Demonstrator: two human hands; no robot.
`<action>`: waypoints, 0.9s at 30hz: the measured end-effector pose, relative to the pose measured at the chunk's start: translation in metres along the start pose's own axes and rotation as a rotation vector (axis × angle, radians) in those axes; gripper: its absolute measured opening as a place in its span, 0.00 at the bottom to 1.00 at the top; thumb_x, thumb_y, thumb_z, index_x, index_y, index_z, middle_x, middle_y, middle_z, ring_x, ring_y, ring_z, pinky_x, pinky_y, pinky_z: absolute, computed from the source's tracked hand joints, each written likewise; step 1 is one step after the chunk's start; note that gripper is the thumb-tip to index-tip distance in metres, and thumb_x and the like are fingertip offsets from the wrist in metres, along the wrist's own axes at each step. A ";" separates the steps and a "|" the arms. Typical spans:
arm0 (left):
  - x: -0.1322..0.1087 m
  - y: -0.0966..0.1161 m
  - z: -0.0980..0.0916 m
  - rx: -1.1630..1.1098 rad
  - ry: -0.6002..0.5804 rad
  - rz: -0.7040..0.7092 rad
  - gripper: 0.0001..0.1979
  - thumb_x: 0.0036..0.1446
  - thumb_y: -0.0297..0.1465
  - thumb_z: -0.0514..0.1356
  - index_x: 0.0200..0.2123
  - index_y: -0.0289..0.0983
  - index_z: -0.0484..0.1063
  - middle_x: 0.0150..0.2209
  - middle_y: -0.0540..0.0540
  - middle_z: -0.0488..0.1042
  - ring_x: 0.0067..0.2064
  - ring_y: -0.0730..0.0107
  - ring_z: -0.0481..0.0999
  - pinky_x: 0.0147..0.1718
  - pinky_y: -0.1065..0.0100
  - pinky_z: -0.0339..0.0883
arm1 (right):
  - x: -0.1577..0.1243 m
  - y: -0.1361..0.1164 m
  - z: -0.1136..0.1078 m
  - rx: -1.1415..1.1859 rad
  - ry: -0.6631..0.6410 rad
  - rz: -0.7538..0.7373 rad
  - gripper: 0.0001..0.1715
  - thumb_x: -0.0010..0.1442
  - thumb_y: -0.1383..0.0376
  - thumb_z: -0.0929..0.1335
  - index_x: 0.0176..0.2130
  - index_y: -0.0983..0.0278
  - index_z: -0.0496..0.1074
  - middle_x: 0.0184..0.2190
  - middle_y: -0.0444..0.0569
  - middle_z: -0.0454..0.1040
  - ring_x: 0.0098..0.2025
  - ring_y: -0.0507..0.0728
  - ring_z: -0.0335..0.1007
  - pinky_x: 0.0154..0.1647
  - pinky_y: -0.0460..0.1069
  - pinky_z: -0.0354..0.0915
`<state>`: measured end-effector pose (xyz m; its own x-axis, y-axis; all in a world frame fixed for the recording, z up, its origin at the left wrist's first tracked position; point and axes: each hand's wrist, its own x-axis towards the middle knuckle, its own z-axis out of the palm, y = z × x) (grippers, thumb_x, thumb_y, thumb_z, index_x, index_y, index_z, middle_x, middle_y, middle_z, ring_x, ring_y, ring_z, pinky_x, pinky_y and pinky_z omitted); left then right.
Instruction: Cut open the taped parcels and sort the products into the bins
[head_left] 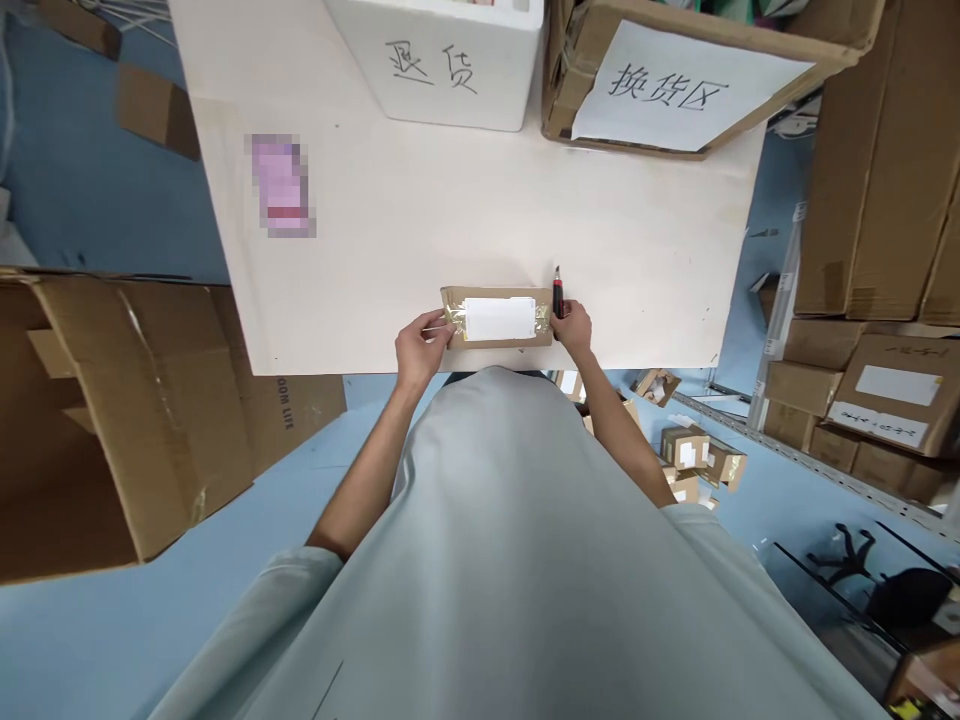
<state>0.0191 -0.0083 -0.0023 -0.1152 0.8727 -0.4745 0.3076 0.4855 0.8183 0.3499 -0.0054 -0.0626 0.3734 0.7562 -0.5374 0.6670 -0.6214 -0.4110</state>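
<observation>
A small cardboard box [455, 338] with a white label on its upper face and shiny tape at both ends is at the table's front edge, right before my body. My left hand [421, 350] grips its left end, thumb on top near the tape. At the right end is my right hand [574, 328], its fingers closed around a slim black and red box cutter [557, 292]. The cutter's dark tip points away from me. My right fingertips also touch the box's right edge; how firmly they press on it is hidden.
On the white table [390, 220] lies a blurred pink item [282, 188] at left. A white foam bin [457, 95] and a labelled carton [675, 130] stand at the back. A large open carton [150, 400] is at left; shelved boxes [892, 390] are at right.
</observation>
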 end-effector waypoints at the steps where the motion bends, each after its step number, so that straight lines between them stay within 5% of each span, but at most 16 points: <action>1: 0.002 0.000 0.006 -0.014 -0.019 0.012 0.20 0.61 0.38 0.73 0.55 0.38 0.85 0.49 0.40 0.89 0.52 0.51 0.89 0.59 0.52 0.83 | -0.003 0.006 -0.007 0.062 0.022 0.007 0.12 0.63 0.60 0.72 0.46 0.58 0.71 0.48 0.53 0.81 0.49 0.65 0.79 0.57 0.58 0.76; 9: 0.010 0.008 0.064 -0.041 -0.142 0.083 0.19 0.63 0.33 0.72 0.56 0.42 0.80 0.50 0.44 0.86 0.49 0.57 0.88 0.56 0.54 0.83 | -0.049 0.057 -0.066 0.494 0.258 0.054 0.12 0.66 0.51 0.66 0.43 0.54 0.64 0.33 0.41 0.76 0.34 0.57 0.80 0.36 0.50 0.74; 15: 0.016 0.018 0.073 -0.017 -0.182 0.207 0.12 0.64 0.29 0.70 0.50 0.43 0.77 0.52 0.44 0.82 0.54 0.58 0.84 0.54 0.60 0.82 | -0.083 0.050 -0.087 0.589 0.348 -0.004 0.20 0.70 0.42 0.68 0.43 0.54 0.64 0.33 0.41 0.75 0.32 0.56 0.80 0.36 0.51 0.76; 21: 0.011 0.028 0.080 0.060 -0.223 0.217 0.10 0.67 0.30 0.67 0.51 0.44 0.83 0.55 0.42 0.78 0.51 0.58 0.85 0.45 0.62 0.82 | -0.093 0.018 -0.112 0.407 0.204 -0.177 0.31 0.77 0.32 0.63 0.44 0.54 0.68 0.29 0.41 0.76 0.33 0.57 0.81 0.42 0.52 0.77; 27: 0.009 0.040 0.115 0.066 -0.233 0.198 0.12 0.65 0.29 0.68 0.51 0.42 0.84 0.54 0.41 0.79 0.49 0.59 0.85 0.45 0.61 0.83 | -0.067 0.011 -0.148 0.029 0.023 -0.411 0.39 0.80 0.30 0.57 0.54 0.55 0.76 0.34 0.47 0.83 0.37 0.63 0.82 0.43 0.54 0.73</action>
<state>0.1389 0.0132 -0.0108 0.1705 0.9110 -0.3755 0.3642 0.2959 0.8831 0.4276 -0.0329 0.0779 0.0944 0.9466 -0.3082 0.7451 -0.2725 -0.6088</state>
